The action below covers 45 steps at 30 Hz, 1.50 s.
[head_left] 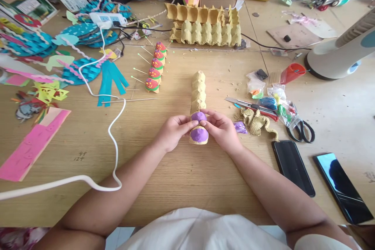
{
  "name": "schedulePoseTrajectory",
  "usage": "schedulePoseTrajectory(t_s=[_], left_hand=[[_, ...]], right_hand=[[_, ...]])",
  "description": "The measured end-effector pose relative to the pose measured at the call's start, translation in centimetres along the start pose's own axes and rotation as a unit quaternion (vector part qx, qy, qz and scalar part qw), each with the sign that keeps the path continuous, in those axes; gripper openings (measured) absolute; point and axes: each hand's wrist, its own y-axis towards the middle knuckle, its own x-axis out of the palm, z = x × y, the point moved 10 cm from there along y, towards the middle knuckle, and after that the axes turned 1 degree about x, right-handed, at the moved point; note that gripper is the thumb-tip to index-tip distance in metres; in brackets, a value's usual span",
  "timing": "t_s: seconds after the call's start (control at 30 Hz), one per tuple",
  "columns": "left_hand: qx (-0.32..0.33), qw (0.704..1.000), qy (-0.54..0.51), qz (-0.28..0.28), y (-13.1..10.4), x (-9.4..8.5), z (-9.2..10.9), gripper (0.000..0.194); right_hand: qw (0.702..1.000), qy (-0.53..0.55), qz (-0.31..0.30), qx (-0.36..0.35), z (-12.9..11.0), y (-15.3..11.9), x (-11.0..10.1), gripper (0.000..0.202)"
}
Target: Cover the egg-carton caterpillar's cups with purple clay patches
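Observation:
A strip of egg carton cups lies lengthwise before me on the table. Purple clay covers the near cup's top, and a second purple patch sits on the cup behind it. My left hand grips the strip's left side, thumb on the second cup. From the right, my right hand holds the same cup, its thumb pressing the purple clay and its fingers curled round the far side. A small bag of purple clay lies just right of my right hand.
A painted carton caterpillar stands at back left. Torn carton scraps, a utility knife, scissors and two phones lie right. A white cable crosses the left side. More egg cartons sit behind.

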Motion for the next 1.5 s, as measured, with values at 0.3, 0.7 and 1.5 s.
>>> schedulePoseTrajectory(t_s=[0.3,0.7,1.5], left_hand=[[0.072,0.994,0.078,0.020,0.0,-0.6,1.2,0.036],[0.015,0.989,-0.148,-0.013,-0.2,1.3,0.8,0.033],[0.018,0.992,-0.128,-0.006,-0.5,1.5,1.1,0.033]], right_hand=[[1.000,0.023,0.001,-0.009,-0.3,0.0,0.1,0.045],[0.985,-0.160,0.010,-0.063,-2.4,-0.6,0.1,0.042],[0.969,-0.208,0.051,-0.126,-3.6,-0.6,-0.5,0.027]])
